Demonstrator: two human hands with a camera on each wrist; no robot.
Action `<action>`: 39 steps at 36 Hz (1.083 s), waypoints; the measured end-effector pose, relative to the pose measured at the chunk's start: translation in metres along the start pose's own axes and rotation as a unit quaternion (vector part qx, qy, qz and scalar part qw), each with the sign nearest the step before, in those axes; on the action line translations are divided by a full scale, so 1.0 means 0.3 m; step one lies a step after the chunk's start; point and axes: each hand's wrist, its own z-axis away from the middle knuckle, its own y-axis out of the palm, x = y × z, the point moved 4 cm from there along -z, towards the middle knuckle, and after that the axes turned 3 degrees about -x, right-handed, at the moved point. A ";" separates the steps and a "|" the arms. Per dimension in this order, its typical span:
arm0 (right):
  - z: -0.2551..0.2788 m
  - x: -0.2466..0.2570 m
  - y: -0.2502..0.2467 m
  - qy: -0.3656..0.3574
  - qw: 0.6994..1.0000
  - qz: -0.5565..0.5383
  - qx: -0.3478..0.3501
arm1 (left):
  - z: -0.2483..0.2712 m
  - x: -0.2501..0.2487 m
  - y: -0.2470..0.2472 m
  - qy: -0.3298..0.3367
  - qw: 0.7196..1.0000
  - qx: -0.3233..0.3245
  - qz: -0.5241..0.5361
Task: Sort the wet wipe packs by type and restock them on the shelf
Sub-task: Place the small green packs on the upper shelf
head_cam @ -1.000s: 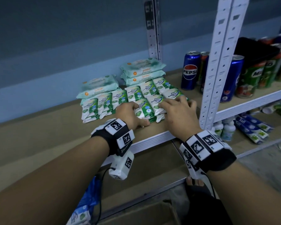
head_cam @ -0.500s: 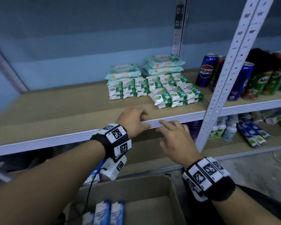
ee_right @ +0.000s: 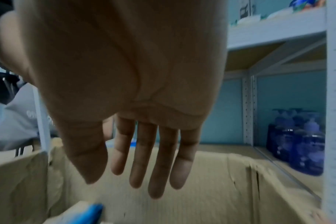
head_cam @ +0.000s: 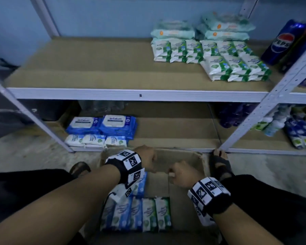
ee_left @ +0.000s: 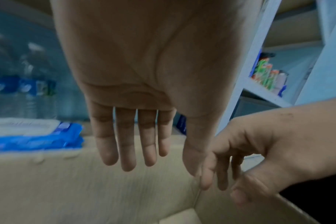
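A row of wet wipe packs (head_cam: pixel 136 214) is seen standing on edge in the cardboard box (head_cam: pixel 185 197), below and nearer than both hands. The left hand (head_cam: pixel 146 160) and right hand (head_cam: pixel 179 175) are held above the box, fingers loose and extended downward, nothing gripped. Sorted packs (head_cam: pixel 235 66) are stacked on the shelf (head_cam: pixel 95 93) above.

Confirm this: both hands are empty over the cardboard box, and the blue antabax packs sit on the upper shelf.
Not quite. The blue antabax packs sit on the lower shelf, as the head view shows. The rest holds: the left hand and right hand are empty over the cardboard box.
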 end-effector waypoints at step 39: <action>-0.246 -0.236 0.646 0.048 0.980 -0.043 0.190 | -0.238 0.248 0.855 -0.080 0.979 0.125 0.139</action>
